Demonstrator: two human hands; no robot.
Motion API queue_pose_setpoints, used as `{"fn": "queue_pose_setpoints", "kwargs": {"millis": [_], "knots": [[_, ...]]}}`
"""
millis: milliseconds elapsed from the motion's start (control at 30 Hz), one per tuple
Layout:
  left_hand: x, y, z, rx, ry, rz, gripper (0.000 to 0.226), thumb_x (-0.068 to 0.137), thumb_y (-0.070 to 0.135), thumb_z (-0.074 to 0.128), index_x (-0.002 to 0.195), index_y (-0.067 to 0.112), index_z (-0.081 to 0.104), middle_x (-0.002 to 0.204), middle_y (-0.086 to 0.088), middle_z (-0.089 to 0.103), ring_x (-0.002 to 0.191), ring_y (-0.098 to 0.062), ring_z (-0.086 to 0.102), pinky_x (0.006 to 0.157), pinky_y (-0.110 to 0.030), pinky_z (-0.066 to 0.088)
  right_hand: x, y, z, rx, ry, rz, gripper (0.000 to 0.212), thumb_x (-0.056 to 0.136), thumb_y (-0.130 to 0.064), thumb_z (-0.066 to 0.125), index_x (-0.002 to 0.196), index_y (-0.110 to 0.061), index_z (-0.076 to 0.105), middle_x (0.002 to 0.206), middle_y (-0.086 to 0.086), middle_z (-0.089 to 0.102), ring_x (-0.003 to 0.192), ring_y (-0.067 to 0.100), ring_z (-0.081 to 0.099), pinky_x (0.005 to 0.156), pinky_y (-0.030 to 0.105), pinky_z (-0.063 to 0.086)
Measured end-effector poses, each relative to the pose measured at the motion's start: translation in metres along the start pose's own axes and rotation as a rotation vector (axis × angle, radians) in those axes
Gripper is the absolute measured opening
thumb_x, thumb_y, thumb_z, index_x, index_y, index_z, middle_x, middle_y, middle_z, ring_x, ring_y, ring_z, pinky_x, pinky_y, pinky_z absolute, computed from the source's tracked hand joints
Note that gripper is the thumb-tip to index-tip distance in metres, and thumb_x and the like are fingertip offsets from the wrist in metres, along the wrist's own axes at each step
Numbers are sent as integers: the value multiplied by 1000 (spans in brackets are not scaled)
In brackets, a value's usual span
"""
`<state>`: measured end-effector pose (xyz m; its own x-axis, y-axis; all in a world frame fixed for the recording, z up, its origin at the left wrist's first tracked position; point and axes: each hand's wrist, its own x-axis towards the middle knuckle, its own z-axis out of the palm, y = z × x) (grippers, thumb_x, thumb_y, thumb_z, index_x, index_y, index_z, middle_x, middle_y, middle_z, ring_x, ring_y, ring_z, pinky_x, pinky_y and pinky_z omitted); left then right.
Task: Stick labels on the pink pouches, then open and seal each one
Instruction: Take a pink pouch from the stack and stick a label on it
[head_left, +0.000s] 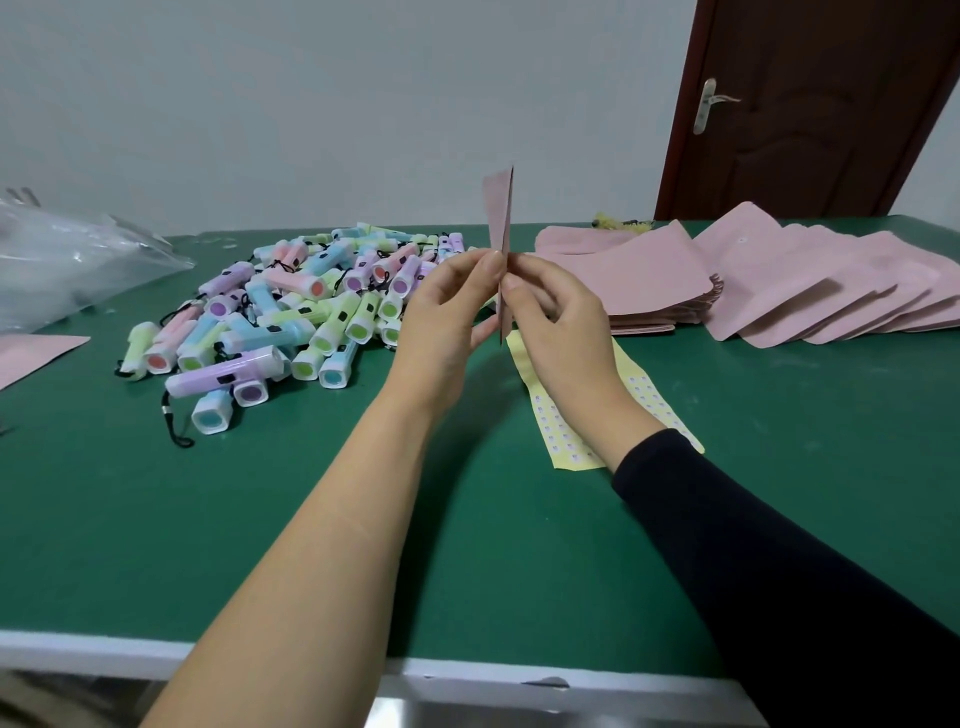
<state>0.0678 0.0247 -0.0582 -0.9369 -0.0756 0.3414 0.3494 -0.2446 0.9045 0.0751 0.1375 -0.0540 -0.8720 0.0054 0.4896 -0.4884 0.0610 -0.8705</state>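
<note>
Looking at the middle of the frame, I see one pink pouch (501, 218) held upright and edge-on to the camera, above the green table (260, 519). The left hand (447, 306) pinches its lower edge from the left side. The right hand (558, 322), on an arm in a dark sleeve (779, 545), pinches it from the right, so the fingertips of both hands meet at the pouch and most of it stands above them.

Just below the right hand a yellow label sheet (561, 421) lies flat on the table, carrying rows of small stickers whose print is too small to read. In the upper right of the frame lies a fanned spread of pink pouches (810, 291), one showing a small round label (742, 240); I cannot read it.

Left of centre sits a heap of pastel flashlights (291, 312) with black wrist cords. At the far left edge is a crumpled clear plastic bag (67, 270); I cannot tell what it holds.
</note>
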Motion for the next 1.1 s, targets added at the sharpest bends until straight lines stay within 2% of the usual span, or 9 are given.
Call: {"fn": "queue_pose_setpoints", "kwargs": {"millis": [333,500,567,633,767,833,900,1000,1100], "knots": [[0,1,1,-31,5,-25,24,94,29,64,112,14,65,118,-11,66,111,-22,64,93,-37,53,-1,-1,-1,-25,-2,-12,29,96,-15,55,123,-13,65,113,-3,71,106,4,64,96,28,51],[-1,2,2,-37,18,-35,15,97,25,61,107,16,65,106,-5,69,103,-17,66,84,-31,54,0,1,1,-66,3,-32,28,97,-15,52,120,-15,68,107,-7,72,101,1,66,91,23,52],[-2,2,5,34,68,5,15,98,24,59,107,14,65,101,-1,70,97,-11,67,75,-23,54,0,1,1,-104,6,-43,27,98,-15,50,117,-18,68,102,-8,73,97,5,67,89,27,53],[-3,4,7,164,145,97,15,99,20,58,105,10,67,91,6,69,83,-4,65,65,-17,51,0,2,1,-151,8,-60,27,98,-16,48,115,-19,69,96,-6,74,92,12,67,87,32,53],[-4,6,9,346,184,238,13,97,14,59,97,7,69,81,3,67,71,-10,60,63,-25,46,-3,3,3,-170,-7,-80,14,97,-30,55,101,-23,67,75,-17,70,73,-6,62,69,12,45],[-5,6,11,447,176,278,11,95,13,60,93,11,70,81,4,68,69,-8,59,61,-22,45,-3,1,3,-133,17,-56,12,97,-29,55,89,-24,62,66,-19,66,67,-4,61,64,12,44],[-6,5,14,514,147,296,12,95,12,60,89,15,69,79,8,66,66,-1,57,60,-16,42,0,-1,1,-99,67,-21,19,100,-25,51,85,-19,62,70,-10,67,69,7,62,66,24,48],[-8,5,18,565,134,329,15,96,13,59,85,19,66,70,15,61,61,7,54,57,-7,38,3,-1,-3,-174,109,-30,29,100,-17,44,78,-2,56,66,9,57,64,26,47,60,35,39],[-9,3,17,601,154,370,14,97,12,57,86,19,63,74,17,61,67,9,55,59,-7,39,4,0,-4,-213,87,-38,25,98,-13,46,84,6,55,57,0,44,58,15,35,56,31,31]]}}
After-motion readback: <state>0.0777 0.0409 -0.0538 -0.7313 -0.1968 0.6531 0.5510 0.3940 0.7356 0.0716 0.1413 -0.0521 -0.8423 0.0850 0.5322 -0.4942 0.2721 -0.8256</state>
